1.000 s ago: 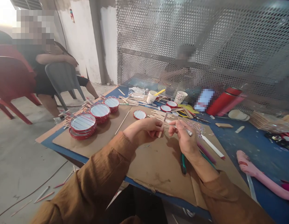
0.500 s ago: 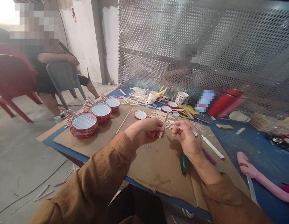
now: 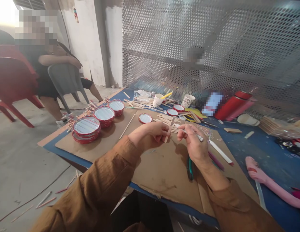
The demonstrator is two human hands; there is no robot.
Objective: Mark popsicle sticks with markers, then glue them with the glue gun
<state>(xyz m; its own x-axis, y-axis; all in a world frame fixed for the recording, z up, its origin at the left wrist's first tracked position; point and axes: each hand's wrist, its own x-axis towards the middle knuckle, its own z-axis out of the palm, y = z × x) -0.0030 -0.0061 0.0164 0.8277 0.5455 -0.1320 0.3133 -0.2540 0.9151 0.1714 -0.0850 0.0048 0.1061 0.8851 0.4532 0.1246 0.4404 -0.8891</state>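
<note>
Between its thumb and fingers, my left hand (image 3: 160,131) pinches a wooden stick (image 3: 168,130), tilted upward. Just to the right, my right hand (image 3: 193,141) holds a slim white tool (image 3: 200,138) like a pen, its tip close to the stick. Both hands are over the brown cardboard (image 3: 155,174). Behind them lies a pile of loose wooden sticks (image 3: 164,118), beside a small red-rimmed disc (image 3: 145,118). Pliers with green and black handles (image 3: 190,169) rest below my right hand.
Stacked red-rimmed discs (image 3: 86,126) stand at the left. Paper cups (image 3: 188,101), a red bottle (image 3: 233,104) and a metal mesh (image 3: 159,42) are at the back. A pink tool (image 3: 271,183) lies right. A person (image 3: 50,67) sits beyond the table near chairs (image 3: 13,77).
My right hand and the white tool have shifted very slightly to the left. My left hand keeps its pinch on the stick almost unmoved.
</note>
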